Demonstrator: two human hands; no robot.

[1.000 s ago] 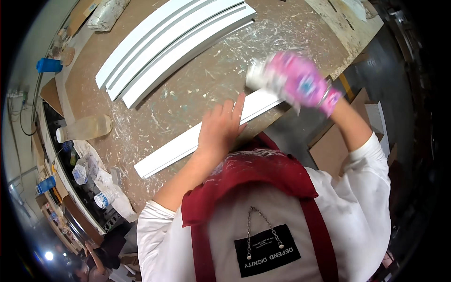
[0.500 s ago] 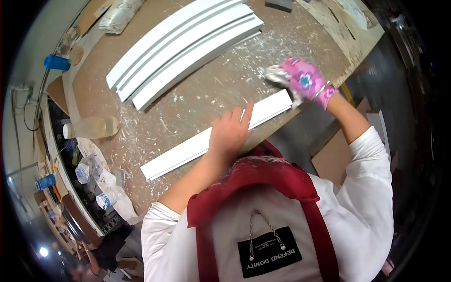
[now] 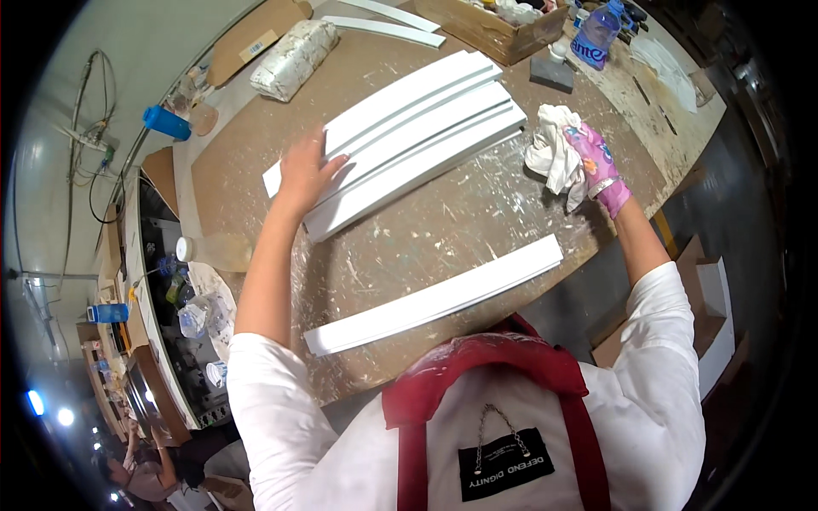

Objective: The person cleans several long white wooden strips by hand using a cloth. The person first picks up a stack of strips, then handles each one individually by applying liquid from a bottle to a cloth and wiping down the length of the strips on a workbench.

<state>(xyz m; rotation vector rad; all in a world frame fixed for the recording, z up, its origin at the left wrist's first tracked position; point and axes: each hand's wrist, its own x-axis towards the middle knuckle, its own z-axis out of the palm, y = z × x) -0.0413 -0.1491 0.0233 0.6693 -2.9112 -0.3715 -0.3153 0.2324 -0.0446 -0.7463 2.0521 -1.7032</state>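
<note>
My left hand (image 3: 305, 173) is bare and lies over the left part of a group of white curved strips (image 3: 417, 140). Its thumb stands apart from the fingers, and nothing is seen gripped in it. These strips lie side by side on a brown, paint-spattered worktable (image 3: 409, 230). My right hand (image 3: 599, 166), in a pink flowered glove, is closed on a crumpled white rag (image 3: 555, 156) just right of the strips' ends. Closer to me, a single white strip (image 3: 434, 294) rests by the table's near edge, with neither hand on it.
At the back stand a wrapped white roll (image 3: 295, 60), a wooden box (image 3: 503, 32) and a purple-labelled bottle (image 3: 599, 36), with a grey block (image 3: 551, 74) nearby. On the left are a cloudy bottle (image 3: 217, 252) and a blue bottle (image 3: 167, 123). Another person (image 3: 149, 473) is at far lower left.
My left hand has left the near strip and moved up onto the group of strips. My right hand has carried the rag away from the near strip's right end. The view has shifted.
</note>
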